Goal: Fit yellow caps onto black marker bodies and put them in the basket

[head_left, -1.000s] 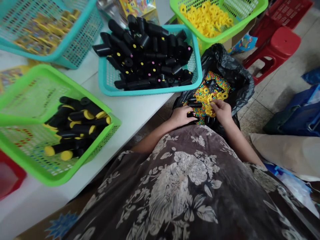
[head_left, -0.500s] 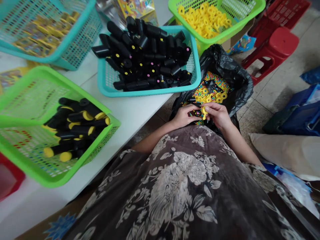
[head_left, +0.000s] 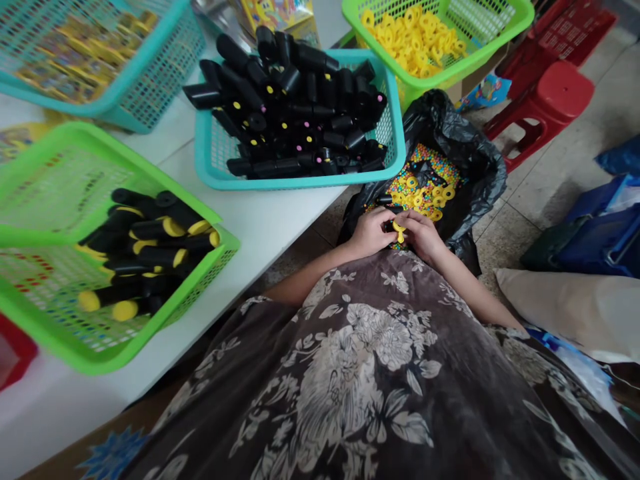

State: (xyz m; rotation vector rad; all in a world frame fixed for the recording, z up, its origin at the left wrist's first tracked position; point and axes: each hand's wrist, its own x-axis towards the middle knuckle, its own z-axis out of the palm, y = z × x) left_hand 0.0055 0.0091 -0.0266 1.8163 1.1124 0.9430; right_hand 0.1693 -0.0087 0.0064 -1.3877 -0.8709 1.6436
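My left hand (head_left: 371, 231) is closed around a black tube (head_left: 389, 226), held over my lap. My right hand (head_left: 420, 233) pinches a yellow ring cap (head_left: 399, 230) right against the tube's end, the two hands touching. Just beyond them a black plastic bag (head_left: 467, 153) lies open, holding many small coloured beads (head_left: 429, 160), loose yellow rings (head_left: 425, 197) and a few black tubes (head_left: 384, 199).
On the white table (head_left: 270, 223) stand a teal basket (head_left: 300, 180) piled with black tubes, a green basket (head_left: 200, 280) of yellow-capped tubes at left, another teal basket (head_left: 150, 87) behind it. A green basket (head_left: 475, 53) of yellow rings and a red stool (head_left: 555, 100) are at the back right.
My right hand lifted a yellow ring out of the bag and brought it to the tube in my left hand. Both hands drew closer together and toward my lap.
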